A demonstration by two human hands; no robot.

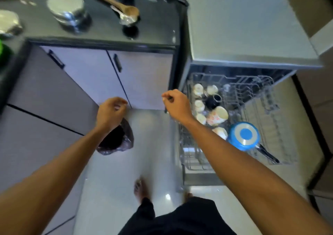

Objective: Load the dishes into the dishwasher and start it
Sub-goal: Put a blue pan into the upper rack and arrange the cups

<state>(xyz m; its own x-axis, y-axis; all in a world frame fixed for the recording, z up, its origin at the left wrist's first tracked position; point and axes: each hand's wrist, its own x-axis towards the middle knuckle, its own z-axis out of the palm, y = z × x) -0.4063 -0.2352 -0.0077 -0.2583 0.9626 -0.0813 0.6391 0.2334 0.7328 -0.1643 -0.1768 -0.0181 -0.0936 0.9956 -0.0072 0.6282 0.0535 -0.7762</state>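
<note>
Our right hand (177,106) holds a thin dark utensil in a closed grip, just left of the rack (232,119). Our left hand (111,111), farther left, curls loosely on nothing. Cups (217,116) and a blue pan (243,135) sit in the rack.

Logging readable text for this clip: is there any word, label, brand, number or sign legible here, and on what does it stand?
None can be read.
Cream mug in the pulled-out dishwasher rack: red markings, too blurred to tell whether they are letters or a pattern.
Dishwasher top: no visible label or brand.
Steel bowls and blue pan: no markings visible.
</note>
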